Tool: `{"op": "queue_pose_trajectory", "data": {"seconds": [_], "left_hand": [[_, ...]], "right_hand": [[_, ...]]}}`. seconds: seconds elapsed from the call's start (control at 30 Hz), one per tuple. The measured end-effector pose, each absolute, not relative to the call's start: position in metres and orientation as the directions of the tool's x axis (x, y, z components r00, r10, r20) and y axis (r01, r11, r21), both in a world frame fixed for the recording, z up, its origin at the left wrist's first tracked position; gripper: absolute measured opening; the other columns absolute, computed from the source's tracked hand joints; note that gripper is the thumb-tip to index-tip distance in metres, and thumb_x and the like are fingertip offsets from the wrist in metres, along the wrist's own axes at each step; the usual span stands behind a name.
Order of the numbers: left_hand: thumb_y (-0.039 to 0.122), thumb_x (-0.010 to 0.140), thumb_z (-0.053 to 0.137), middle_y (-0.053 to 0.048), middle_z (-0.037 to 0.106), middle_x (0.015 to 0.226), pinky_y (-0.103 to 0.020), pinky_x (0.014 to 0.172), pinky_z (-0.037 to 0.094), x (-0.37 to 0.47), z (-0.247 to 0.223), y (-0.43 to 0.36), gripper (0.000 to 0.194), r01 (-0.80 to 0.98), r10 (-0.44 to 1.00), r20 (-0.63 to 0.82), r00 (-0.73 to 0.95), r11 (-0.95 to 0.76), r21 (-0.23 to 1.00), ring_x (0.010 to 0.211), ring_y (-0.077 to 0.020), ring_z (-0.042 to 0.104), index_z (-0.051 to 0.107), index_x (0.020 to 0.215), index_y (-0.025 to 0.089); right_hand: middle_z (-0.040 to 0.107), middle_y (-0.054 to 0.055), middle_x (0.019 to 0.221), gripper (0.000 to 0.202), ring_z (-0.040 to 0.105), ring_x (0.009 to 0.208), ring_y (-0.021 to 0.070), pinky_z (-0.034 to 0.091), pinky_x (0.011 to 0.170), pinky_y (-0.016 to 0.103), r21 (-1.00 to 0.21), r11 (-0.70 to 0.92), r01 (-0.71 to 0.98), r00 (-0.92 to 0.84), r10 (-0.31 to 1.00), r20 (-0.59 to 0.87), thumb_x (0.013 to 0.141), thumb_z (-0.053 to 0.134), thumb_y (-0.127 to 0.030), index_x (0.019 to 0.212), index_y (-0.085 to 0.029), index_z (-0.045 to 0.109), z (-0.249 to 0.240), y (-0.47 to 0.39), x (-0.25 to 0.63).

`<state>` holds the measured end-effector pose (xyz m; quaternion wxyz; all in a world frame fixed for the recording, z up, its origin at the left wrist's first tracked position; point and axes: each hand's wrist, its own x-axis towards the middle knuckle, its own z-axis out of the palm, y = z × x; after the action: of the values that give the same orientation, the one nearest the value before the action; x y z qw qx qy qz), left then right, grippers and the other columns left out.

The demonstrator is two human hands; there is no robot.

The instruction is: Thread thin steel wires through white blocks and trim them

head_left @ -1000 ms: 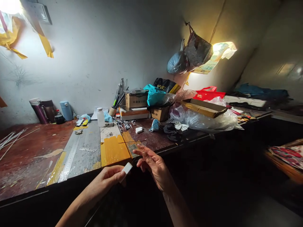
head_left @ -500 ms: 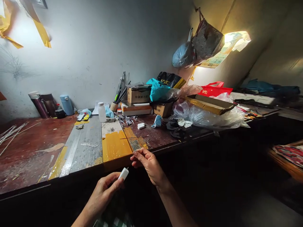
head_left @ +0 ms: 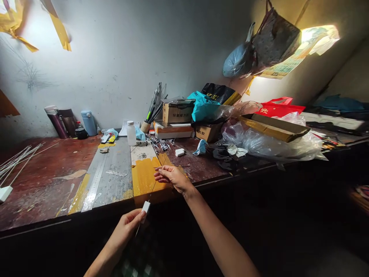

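Note:
Near the bench's front edge, my left hand (head_left: 129, 223) pinches a small white block (head_left: 146, 207) between thumb and fingers. A thin rod (head_left: 152, 191) rises from the block's top, and a pale length shows below it. Further up and to the right, my right hand (head_left: 171, 177) is closed over the yellow-taped part of the bench, its fingertips at the upper end of that rod. Another white block (head_left: 179, 152) lies on the bench beyond the right hand, close to a scatter of small black and white pieces (head_left: 165, 145).
On the left stand a white block (head_left: 5, 193) with several pale rods and some flasks (head_left: 89, 123). A steel ruler (head_left: 93, 188) lies along the grey strip. Behind are a white bottle (head_left: 131, 134) and cardboard boxes (head_left: 177, 111); plastic bags (head_left: 256, 140) pile up to the right.
My right hand has moved up and away from the left, and a longer stretch of thin rod now shows above the block. The view has shifted, revealing the block at far left.

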<state>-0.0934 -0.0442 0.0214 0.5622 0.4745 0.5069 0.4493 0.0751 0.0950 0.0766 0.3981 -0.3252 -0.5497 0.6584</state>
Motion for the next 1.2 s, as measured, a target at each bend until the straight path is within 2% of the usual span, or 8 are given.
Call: {"op": "queue_pose_trajectory", "data": {"seconds": [0.1,0.2,0.37,0.53,0.77,0.87,1.03,1.2], "left_hand": [[0.062,0.071,0.062,0.003,0.05,0.059,-0.025,0.057,0.031,-0.097,0.007,-0.038,0.046,-0.117,0.984,-0.166,0.062,0.172,0.978,0.058,-0.014,0.044,0.062,0.068,0.016],[0.059,0.071,0.064,0.001,0.056,0.063,-0.028,0.066,0.037,-0.1,0.003,-0.035,0.044,-0.14,0.979,-0.196,0.048,0.201,0.97,0.065,-0.0167,0.051,0.067,0.073,0.015],[0.058,0.069,0.067,-0.003,0.063,0.066,-0.03,0.069,0.042,-0.104,0.007,-0.036,0.046,-0.162,0.973,-0.229,0.026,0.23,0.96,0.068,-0.0196,0.057,0.072,0.078,0.014],[0.056,0.072,0.066,-0.001,0.063,0.065,-0.027,0.066,0.039,-0.104,0.008,-0.04,0.042,-0.164,0.963,-0.268,0.03,0.269,0.949,0.066,-0.018,0.056,0.072,0.082,0.016],[0.056,0.07,0.067,0.001,0.058,0.064,-0.026,0.06,0.034,-0.104,0.011,-0.042,0.041,-0.156,0.969,-0.246,0.007,0.244,0.957,0.063,-0.0165,0.051,0.069,0.077,0.016],[0.057,0.072,0.065,0.002,0.056,0.063,-0.024,0.055,0.03,-0.106,0.017,-0.044,0.041,-0.127,0.975,-0.219,0.019,0.22,0.967,0.057,-0.0136,0.045,0.067,0.073,0.016],[0.055,0.073,0.066,0.001,0.062,0.068,-0.024,0.058,0.032,-0.106,0.026,-0.051,0.04,-0.084,0.984,-0.172,-0.034,0.169,0.982,0.062,-0.0152,0.049,0.071,0.085,0.017],[0.052,0.075,0.065,0.0,0.064,0.071,-0.026,0.061,0.035,-0.105,0.035,-0.056,0.04,-0.035,0.993,-0.102,-0.052,0.1,0.994,0.068,-0.0172,0.052,0.072,0.096,0.019]], "right_hand": [[0.071,0.004,0.075,0.011,0.068,0.067,0.01,0.054,0.066,0.02,-0.988,-0.089,-0.123,-0.5,0.866,-0.015,0.078,0.068,-0.023,0.084,-0.013,0.065,0.082,0.103,0.071],[0.071,0.003,0.073,0.005,0.068,0.065,0.0097,0.054,0.063,0.019,-0.994,-0.077,-0.074,-0.505,0.863,-0.029,0.081,0.063,-0.018,0.08,-0.013,0.065,0.085,0.109,0.063],[0.069,0.002,0.066,0.013,0.064,0.054,0.0086,0.051,0.052,0.017,-0.998,-0.054,0.022,-0.47,0.881,-0.058,0.08,0.063,-0.014,0.067,-0.013,0.062,0.084,0.116,0.051],[0.064,-0.001,0.055,0.02,0.059,0.045,0.0067,0.046,0.044,0.015,-0.995,-0.026,0.101,-0.423,0.904,-0.067,0.079,0.063,-0.012,0.06,-0.014,0.057,0.078,0.12,0.046],[0.058,-0.005,0.047,0.025,0.052,0.038,0.0071,0.041,0.037,0.016,-0.986,0.005,0.166,-0.361,0.931,-0.056,0.079,0.066,-0.016,0.061,-0.018,0.049,0.076,0.113,0.046],[0.06,-0.004,0.052,0.025,0.052,0.038,0.0069,0.042,0.037,0.016,-0.988,0.024,0.154,-0.365,0.93,-0.034,0.08,0.066,-0.021,0.064,-0.018,0.047,0.079,0.106,0.049],[0.061,-0.004,0.059,0.026,0.055,0.041,0.0064,0.044,0.038,0.016,-0.991,0.091,0.096,-0.381,0.923,0.047,0.082,0.064,-0.027,0.068,-0.019,0.045,0.085,0.093,0.055],[0.062,-0.003,0.06,0.033,0.057,0.043,0.0082,0.047,0.042,0.019,-0.987,0.148,0.067,-0.423,0.9,0.107,0.08,0.065,-0.043,0.07,-0.019,0.045,0.085,0.083,0.053]]}}
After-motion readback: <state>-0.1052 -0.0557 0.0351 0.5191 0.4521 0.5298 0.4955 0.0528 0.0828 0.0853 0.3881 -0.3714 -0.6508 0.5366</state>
